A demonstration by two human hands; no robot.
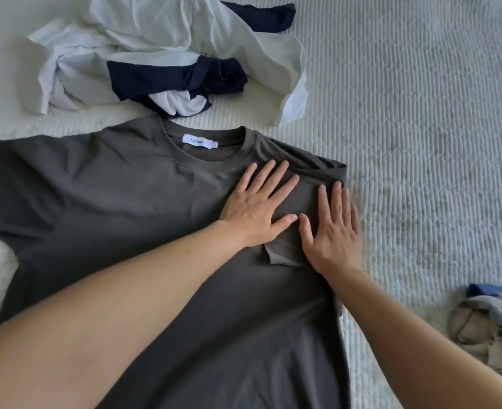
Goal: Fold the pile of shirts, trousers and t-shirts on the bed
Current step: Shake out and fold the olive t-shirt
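Observation:
A dark grey t-shirt [111, 208] lies spread flat on the white ribbed bed cover [420, 143], collar away from me, a white label inside the neck. Its right sleeve is folded inward over the chest. My left hand [258, 205] presses flat on the shirt just below the collar, fingers spread. My right hand [333, 231] lies flat on the folded sleeve beside it, fingers straight, thumbs nearly touching. Both forearms reach in from the bottom of the view.
A crumpled pile of white garments [161, 33] with navy pieces [167, 81] lies beyond the shirt's collar. At the right edge sits a bundled checked beige cloth [488, 329] with a blue item behind it.

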